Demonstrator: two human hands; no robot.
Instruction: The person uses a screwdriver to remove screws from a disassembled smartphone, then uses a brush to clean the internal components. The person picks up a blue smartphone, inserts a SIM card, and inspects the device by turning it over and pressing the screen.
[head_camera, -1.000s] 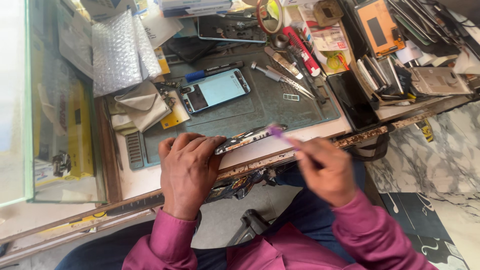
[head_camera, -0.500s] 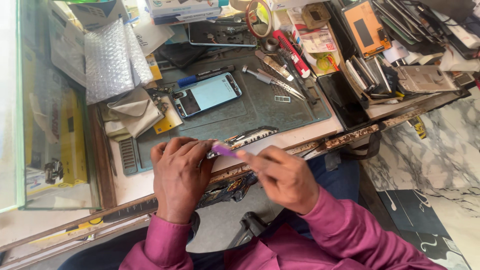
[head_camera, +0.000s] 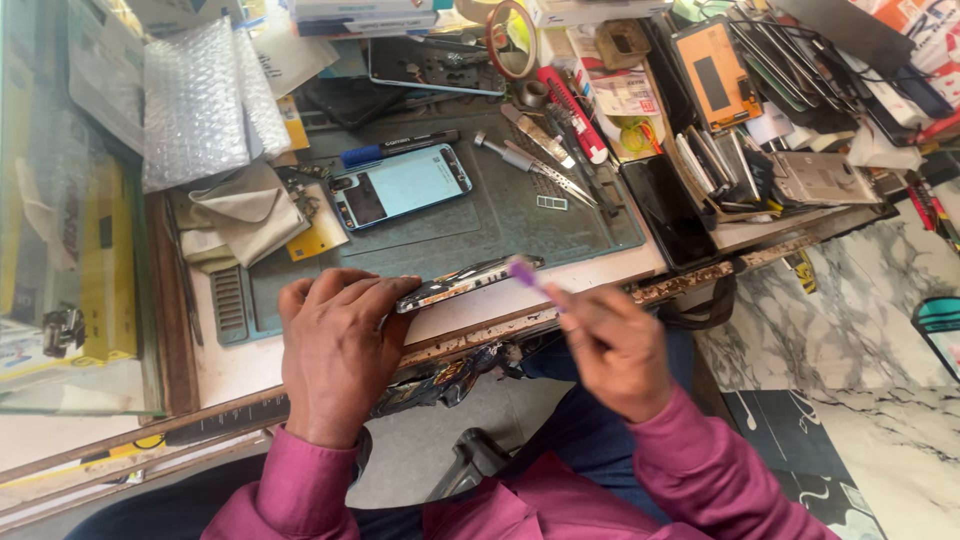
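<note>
**Purple tool tip at the right end of a phone frame held edge-up**

Purple plastic marks the working end of a thin tool (head_camera: 523, 270) pinched in the right hand (head_camera: 612, 345), whose fingers are closed around the handle. The tip sits at the right end of a dark phone frame (head_camera: 468, 282), touching it or just short of it; motion blur leaves the contact uncertain.

The frame lies at the front edge of the green work mat (head_camera: 520, 225), near the person. Its long axis runs left to right, rising slightly toward the right. The left hand (head_camera: 335, 350) is clamped over the frame's left end, fingers curled on top, so only the right portion of the frame shows.

From the right hand, the frame extends up and to the left. The tool lines up roughly with that axis, approaching from the lower right. The left hand is the nearer to the frame, being on it.

A second phone (head_camera: 400, 186) with a pale screen lies face-up farther back on the mat, well apart from both hands.
</note>
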